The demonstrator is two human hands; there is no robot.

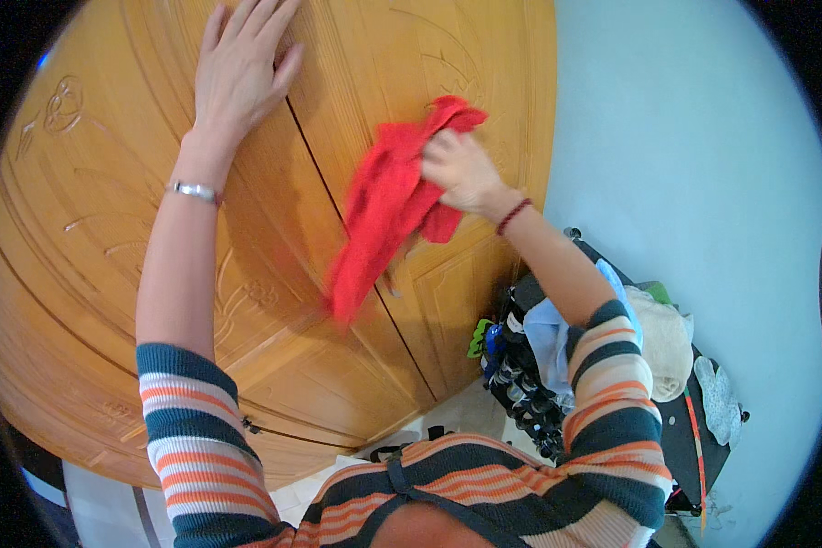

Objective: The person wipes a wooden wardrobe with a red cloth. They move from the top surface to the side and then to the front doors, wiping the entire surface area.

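My right hand (457, 168) grips a red cloth (390, 181) against a carved wooden wardrobe door (411, 41). The cloth hangs down to the left across the dark gap between two doors, and both it and the hand are blurred. Farther up and left, my left hand (243, 72) lies with its fingers spread on the neighbouring wooden door (103, 157), holding nothing. A metal handle, partly covered by the cloth, shows just below it.
To the right of the wardrobe is a pale blue wall (671, 116). A black rack (685, 438) stands at the lower right, with a beige cloth (661, 342), a light blue cloth (548, 335) and several dark items. Light floor tiles (476, 411) show below the doors.
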